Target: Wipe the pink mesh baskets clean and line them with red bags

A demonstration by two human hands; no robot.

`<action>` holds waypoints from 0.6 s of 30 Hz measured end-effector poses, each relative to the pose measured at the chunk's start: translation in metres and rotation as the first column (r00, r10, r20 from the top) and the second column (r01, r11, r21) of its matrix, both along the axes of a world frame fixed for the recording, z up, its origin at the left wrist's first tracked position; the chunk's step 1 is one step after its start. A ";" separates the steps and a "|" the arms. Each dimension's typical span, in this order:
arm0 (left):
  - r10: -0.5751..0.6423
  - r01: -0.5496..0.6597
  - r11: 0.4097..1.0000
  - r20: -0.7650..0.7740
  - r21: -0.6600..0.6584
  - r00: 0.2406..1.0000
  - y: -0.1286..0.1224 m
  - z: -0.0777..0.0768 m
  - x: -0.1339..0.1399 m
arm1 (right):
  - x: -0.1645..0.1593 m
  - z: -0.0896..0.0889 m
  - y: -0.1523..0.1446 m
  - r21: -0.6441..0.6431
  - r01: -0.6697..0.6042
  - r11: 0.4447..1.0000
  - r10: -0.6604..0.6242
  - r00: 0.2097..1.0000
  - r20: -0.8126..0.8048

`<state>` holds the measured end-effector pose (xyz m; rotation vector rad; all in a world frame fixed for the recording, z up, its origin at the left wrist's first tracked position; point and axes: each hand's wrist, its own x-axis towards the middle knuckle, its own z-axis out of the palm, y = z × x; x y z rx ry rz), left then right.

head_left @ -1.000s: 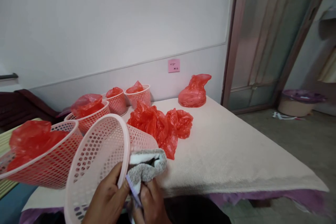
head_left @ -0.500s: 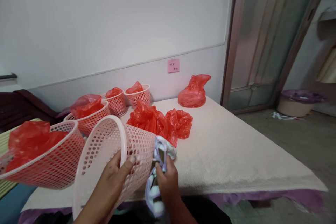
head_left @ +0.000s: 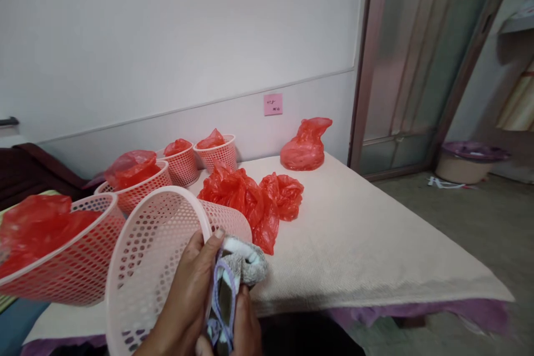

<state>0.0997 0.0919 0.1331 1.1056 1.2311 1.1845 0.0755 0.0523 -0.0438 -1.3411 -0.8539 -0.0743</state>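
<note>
Landmark: held basket (head_left: 156, 247), pink mesh, tipped on its side above the near edge of the white-covered table (head_left: 359, 239), mouth facing left. Left hand (head_left: 189, 278) closed on the basket rim, fingers inside, thumb outside. Right hand (head_left: 246, 320) closed around a grey-and-white cloth (head_left: 248, 267) with lavender edging, fingertips partly hidden; cloth sits at the basket's outer wall, just right of the rim; can't tell how firmly it presses. Behind and right of the basket: crumpled red bags (head_left: 254, 200) in a loose heap. Farther back right: bulging red bag (head_left: 302, 150), pink note (head_left: 273, 104) on the wall above and left of it. Left of the basket: large pink basket (head_left: 81, 267) with red plastic inside. Behind, left to centre: three more pink baskets (head_left: 186, 169), also with red plastic.
</note>
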 end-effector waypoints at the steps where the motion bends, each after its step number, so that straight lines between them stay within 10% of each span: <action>1: 0.002 -0.002 1.000 0.006 0.002 1.000 0.001 -0.002 0.000 | 0.002 0.002 0.000 0.006 0.028 1.000 -0.028 1.000 0.002; 8: -0.034 0.034 0.999 0.126 0.004 0.991 0.004 -0.015 0.001 | 0.021 -0.001 0.001 -0.077 -0.183 0.980 0.185 0.983 0.019; 13: -0.129 0.132 0.991 -0.088 0.028 0.988 -0.002 -0.017 -0.001 | 0.036 0.017 0.013 -0.026 -0.327 0.945 0.316 0.929 -0.193; 18: -0.357 0.444 0.883 -0.393 0.156 0.848 -0.014 -0.072 -0.057 | 0.091 0.058 0.018 0.065 -0.598 0.799 0.565 0.710 -0.421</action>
